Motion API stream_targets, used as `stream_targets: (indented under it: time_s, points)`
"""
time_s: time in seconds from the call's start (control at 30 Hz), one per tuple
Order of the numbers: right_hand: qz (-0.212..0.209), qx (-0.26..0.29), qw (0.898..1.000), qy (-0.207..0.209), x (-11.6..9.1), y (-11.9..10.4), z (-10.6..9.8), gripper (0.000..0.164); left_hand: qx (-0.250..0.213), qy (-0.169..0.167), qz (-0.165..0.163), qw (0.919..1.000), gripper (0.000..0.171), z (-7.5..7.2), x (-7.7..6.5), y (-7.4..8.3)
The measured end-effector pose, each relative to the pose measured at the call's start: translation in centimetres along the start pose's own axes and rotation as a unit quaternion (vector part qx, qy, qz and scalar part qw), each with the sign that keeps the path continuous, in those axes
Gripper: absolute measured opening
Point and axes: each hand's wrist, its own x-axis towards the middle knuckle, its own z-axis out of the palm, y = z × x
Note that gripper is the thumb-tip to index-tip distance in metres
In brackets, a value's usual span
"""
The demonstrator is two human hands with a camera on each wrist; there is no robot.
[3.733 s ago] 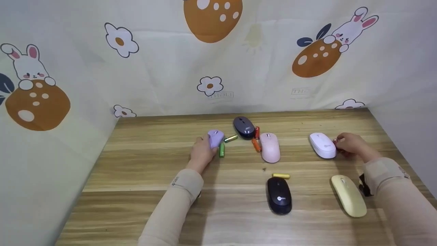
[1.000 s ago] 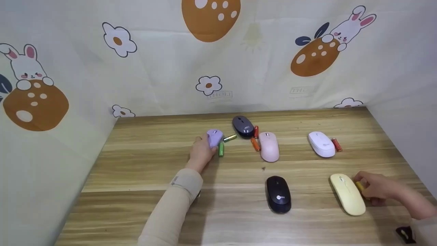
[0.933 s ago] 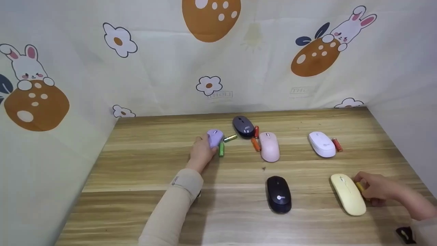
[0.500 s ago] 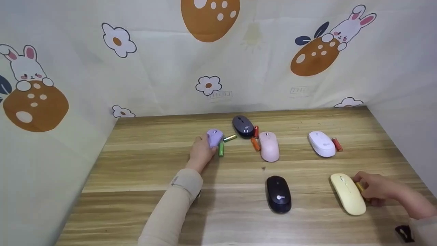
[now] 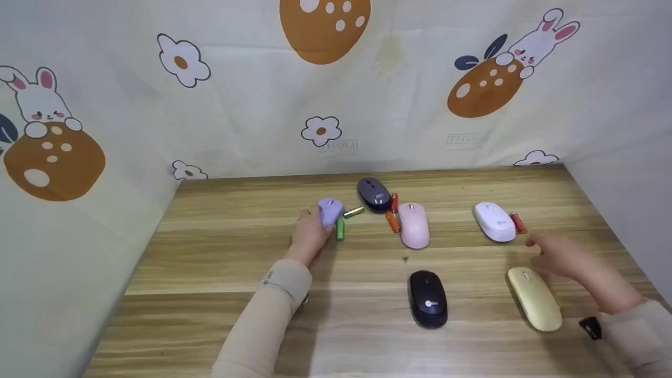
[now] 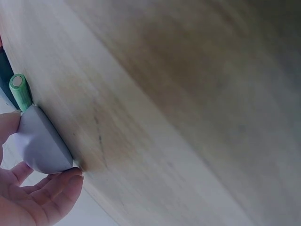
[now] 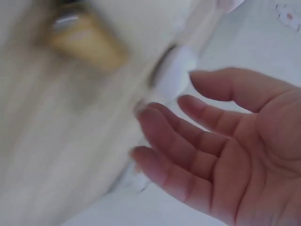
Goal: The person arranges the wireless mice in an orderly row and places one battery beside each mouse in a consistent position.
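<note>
Red battery [image 5: 518, 223] lay beyond right hand [image 5: 560, 255], end toward its loosely spread, empty fingers; left hand [image 5: 310, 232] gripped purple mouse [image 5: 331, 210].

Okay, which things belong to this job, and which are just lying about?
Likely the job:
purple mouse, held by the left hand
white mouse, red battery beside it
yellow mouse, near the right hand
green battery, gold battery, orange battery, other red battery
pink mouse, dark grey mouse, black mouse

Apparently just there:
dark speck on the table, printed backdrop
</note>
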Motion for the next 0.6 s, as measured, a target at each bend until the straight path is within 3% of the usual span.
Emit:
stream_targets:
  time_s: [0.17,0.4,0.5,0.6]
  points:
    - [-0.069,-0.072,0.993,0.069,3.0,-6.5,0.2,0.030,0.003,-0.006,-0.004,1.0000,0.060,-0.1,0.0,-0.1]
    - [-0.146,-0.106,0.976,0.120,8.0,-16.0,3.4,0.028,0.010,-0.004,-0.005,0.9999,0.060,0.1,0.0,-0.2]
    - [-0.137,-0.116,0.973,0.143,10.1,-18.1,4.4,0.027,0.012,-0.009,-0.007,0.9999,0.061,0.1,0.0,-0.1]
    - [-0.105,-0.120,0.978,0.135,11.7,-19.2,5.1,0.025,0.013,-0.016,-0.011,0.9997,0.061,0.0,0.1,0.0]
